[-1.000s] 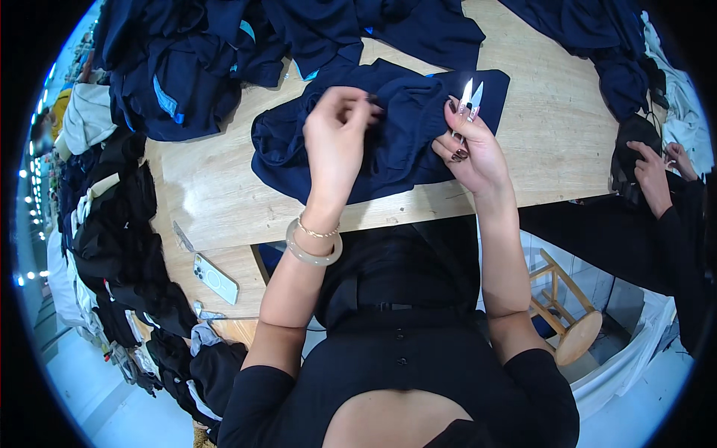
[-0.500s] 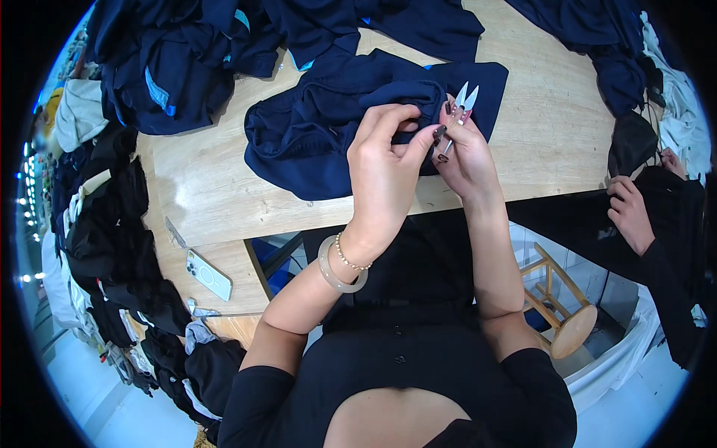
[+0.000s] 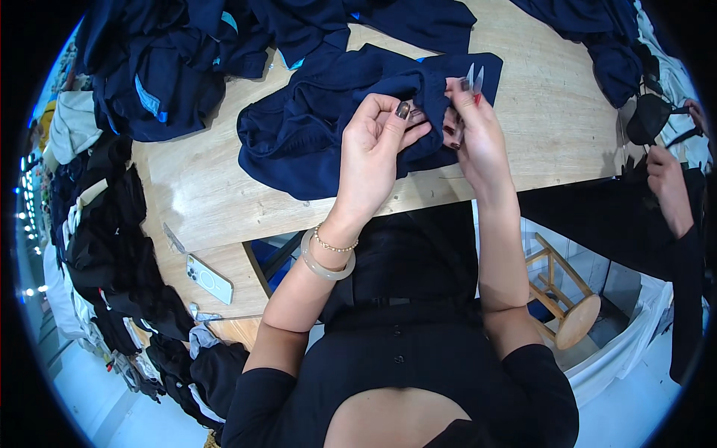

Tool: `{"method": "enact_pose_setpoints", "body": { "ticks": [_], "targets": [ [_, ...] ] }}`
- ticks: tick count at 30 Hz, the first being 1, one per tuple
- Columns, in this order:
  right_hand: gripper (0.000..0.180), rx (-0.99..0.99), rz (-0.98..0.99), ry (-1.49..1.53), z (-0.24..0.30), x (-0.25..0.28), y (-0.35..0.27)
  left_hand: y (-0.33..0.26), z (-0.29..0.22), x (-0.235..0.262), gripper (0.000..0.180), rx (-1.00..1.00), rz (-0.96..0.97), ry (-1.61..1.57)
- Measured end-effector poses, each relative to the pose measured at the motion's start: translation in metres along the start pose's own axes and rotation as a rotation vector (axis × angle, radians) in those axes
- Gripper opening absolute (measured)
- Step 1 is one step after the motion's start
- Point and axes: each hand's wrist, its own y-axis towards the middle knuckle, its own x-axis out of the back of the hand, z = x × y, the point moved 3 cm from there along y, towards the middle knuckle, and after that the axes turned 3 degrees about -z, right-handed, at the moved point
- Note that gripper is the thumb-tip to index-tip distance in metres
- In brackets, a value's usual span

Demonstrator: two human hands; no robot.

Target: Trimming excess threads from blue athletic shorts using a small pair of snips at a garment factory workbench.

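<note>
A dark navy garment lies bunched on the wooden table. My left hand pinches a raised fold of it between thumb and fingers. My right hand grips small thread snips, their two silver blades pointing up and away, right beside the same fold. Both hands meet over the garment's right part. A pale bangle and a thin beaded bracelet sit on my left wrist.
More navy garments are heaped at the table's far left and far right. A phone lies on a lower board at left, near dark clothes. Another person's hand works at right. A wooden stool stands below.
My left hand has moved right and gathered the navy fabric up against my right hand. The garment is now more bunched, and the snips stay upright in my right hand.
</note>
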Motion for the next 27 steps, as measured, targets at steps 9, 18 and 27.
{"method": "enact_pose_setpoints", "body": {
  "ticks": [9, 18, 27],
  "targets": [
    [0.046, -0.019, 0.109, -0.12, 0.039, 0.011, -0.06, 0.003, -0.004, -0.002, 0.009, 0.011, 0.124, -0.148],
    [0.029, 1.045, 0.021, -1.002, 0.032, -0.02, -0.035, 0.004, -0.005, -0.004, 0.01, 0.079, 0.173, -0.062],
    [0.008, 0.482, 0.003, -0.202, 0.023, 0.003, -0.006, 0.016, 0.0, 0.005, 0.013, 0.078, 0.097, -0.061]
  ]
}}
